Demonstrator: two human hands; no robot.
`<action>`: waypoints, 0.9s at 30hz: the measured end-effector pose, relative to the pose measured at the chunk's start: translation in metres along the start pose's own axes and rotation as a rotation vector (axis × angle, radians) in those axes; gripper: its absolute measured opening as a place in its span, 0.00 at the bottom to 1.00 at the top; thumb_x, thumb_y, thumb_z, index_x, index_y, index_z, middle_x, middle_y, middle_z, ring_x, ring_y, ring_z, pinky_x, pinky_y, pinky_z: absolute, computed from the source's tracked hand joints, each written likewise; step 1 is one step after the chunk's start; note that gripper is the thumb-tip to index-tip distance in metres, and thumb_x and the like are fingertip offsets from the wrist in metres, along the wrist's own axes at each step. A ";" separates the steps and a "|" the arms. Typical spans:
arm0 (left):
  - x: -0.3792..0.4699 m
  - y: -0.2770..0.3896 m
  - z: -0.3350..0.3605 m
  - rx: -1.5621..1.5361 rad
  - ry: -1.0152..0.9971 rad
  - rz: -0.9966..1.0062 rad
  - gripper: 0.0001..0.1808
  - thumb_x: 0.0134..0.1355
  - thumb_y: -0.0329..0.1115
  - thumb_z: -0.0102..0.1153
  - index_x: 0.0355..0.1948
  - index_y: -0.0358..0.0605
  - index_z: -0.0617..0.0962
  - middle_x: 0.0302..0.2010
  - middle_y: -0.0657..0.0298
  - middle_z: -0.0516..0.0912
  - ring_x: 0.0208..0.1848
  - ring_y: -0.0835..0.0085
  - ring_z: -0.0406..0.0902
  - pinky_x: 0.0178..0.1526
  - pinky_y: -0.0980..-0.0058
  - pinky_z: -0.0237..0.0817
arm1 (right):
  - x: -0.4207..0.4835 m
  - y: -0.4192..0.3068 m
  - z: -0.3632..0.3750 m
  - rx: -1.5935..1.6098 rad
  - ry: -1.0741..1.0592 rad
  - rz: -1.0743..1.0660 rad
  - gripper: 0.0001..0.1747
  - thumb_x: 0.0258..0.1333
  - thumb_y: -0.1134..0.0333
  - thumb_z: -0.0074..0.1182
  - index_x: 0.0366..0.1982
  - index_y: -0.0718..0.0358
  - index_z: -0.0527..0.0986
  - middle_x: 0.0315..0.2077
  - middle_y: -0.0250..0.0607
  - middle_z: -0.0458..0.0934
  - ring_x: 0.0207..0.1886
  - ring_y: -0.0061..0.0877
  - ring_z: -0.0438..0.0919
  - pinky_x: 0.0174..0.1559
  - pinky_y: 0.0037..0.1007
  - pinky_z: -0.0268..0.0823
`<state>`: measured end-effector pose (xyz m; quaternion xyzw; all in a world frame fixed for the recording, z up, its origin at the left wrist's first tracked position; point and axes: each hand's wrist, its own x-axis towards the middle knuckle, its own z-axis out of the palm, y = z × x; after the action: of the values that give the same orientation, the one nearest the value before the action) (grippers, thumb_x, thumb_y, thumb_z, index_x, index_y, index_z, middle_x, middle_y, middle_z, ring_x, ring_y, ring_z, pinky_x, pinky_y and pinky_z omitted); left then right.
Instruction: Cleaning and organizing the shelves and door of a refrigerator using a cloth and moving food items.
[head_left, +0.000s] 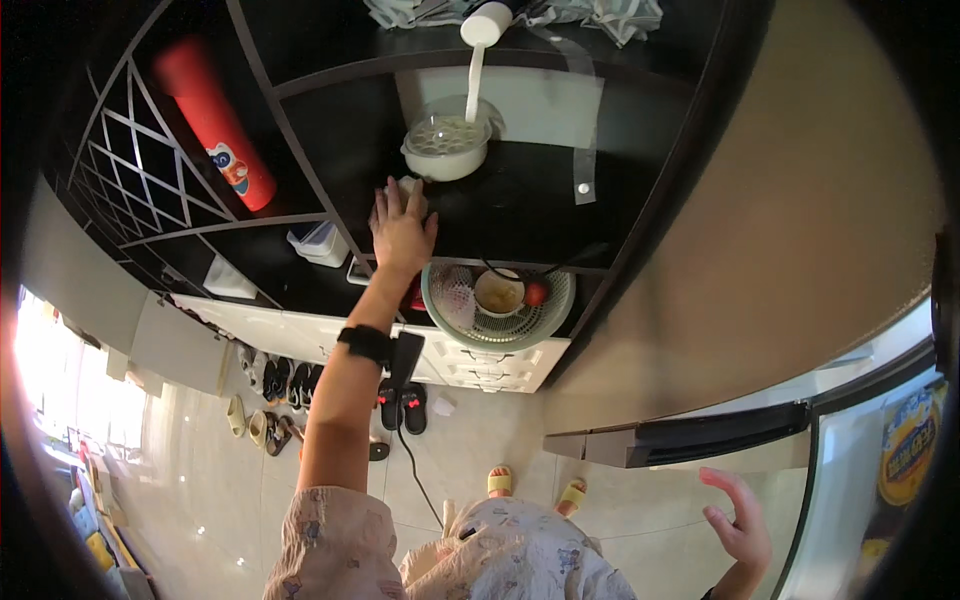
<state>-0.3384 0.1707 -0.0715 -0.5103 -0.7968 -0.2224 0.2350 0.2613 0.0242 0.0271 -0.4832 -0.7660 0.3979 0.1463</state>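
Note:
My left hand (403, 236) reaches up into the dark cabinet, palm down on a black shelf (510, 202). Under its fingers is a pale, crumpled cloth (407, 193), mostly covered by the hand. Just beyond the fingertips stands a round whitish container (446, 150) with a clear, dimpled lid. Low on the right, beside my body, my right hand (739, 521) hangs in the air with curved fingers, thumb apart and nothing in it.
A green plastic basket (435, 300) holding a bowl (499, 292) and a red round item (535, 293) sits below the shelf. A red cylinder (225, 135) lies in the left compartment. A clear strap (584, 165) hangs at right. Slippers (414, 409) and shoes line the floor.

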 end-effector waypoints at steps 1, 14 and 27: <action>0.003 -0.015 0.009 0.047 -0.059 0.002 0.33 0.63 0.46 0.58 0.69 0.53 0.69 0.72 0.41 0.61 0.72 0.39 0.58 0.70 0.49 0.54 | 0.000 -0.006 0.002 -0.016 -0.008 -0.035 0.28 0.51 0.78 0.59 0.57 0.67 0.73 0.55 0.47 0.77 0.61 0.38 0.73 0.65 0.35 0.62; -0.032 -0.001 -0.052 -0.017 -0.095 0.250 0.23 0.49 0.24 0.60 0.49 0.50 0.83 0.48 0.58 0.81 0.48 0.56 0.74 0.48 0.59 0.69 | -0.038 0.010 0.012 0.039 0.071 0.011 0.26 0.54 0.78 0.57 0.58 0.66 0.73 0.53 0.46 0.79 0.59 0.37 0.76 0.63 0.34 0.63; -0.132 0.214 -0.232 -1.116 -1.345 0.590 0.23 0.64 0.33 0.65 0.59 0.41 0.75 0.44 0.54 0.83 0.44 0.68 0.82 0.46 0.70 0.73 | -0.076 0.013 -0.003 0.260 0.058 -0.066 0.29 0.67 0.64 0.56 0.66 0.62 0.65 0.58 0.46 0.75 0.61 0.34 0.75 0.61 0.35 0.68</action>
<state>-0.0598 0.0209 0.0570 -0.7538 -0.3805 -0.1621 -0.5107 0.3082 -0.0371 0.0313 -0.4459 -0.7191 0.4745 0.2427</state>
